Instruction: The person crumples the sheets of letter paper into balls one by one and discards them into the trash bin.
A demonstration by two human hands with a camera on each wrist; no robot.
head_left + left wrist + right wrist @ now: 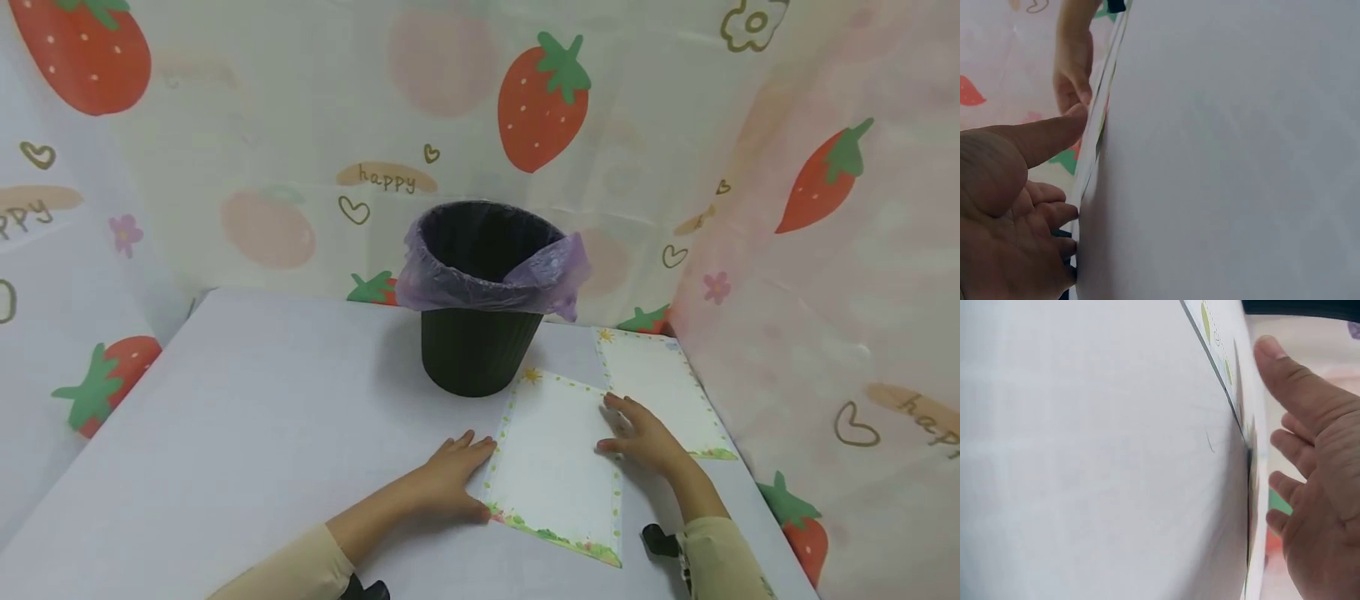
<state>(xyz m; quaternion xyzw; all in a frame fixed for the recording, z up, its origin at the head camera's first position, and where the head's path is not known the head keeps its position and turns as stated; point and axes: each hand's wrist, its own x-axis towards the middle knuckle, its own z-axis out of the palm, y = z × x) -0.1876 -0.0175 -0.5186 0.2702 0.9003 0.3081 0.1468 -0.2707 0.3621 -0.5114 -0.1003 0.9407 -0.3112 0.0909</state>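
Note:
A white sheet of paper with a printed leafy border and a yellow sun in one corner lies on the white table. My left hand is at its left edge, fingers stretched out and thumb by the lower left corner. In the left wrist view, the left hand has its fingertips down at the table surface. Over the sheet's right edge is my right hand, its fingers loosely bent and holding nothing. The right wrist view shows the right hand with thumb and fingers spread apart.
Behind the sheet stands a dark green trash bin lined with a purple plastic bag. A second bordered sheet lies farther right, near the table's right edge. Strawberry-print curtains surround the white table.

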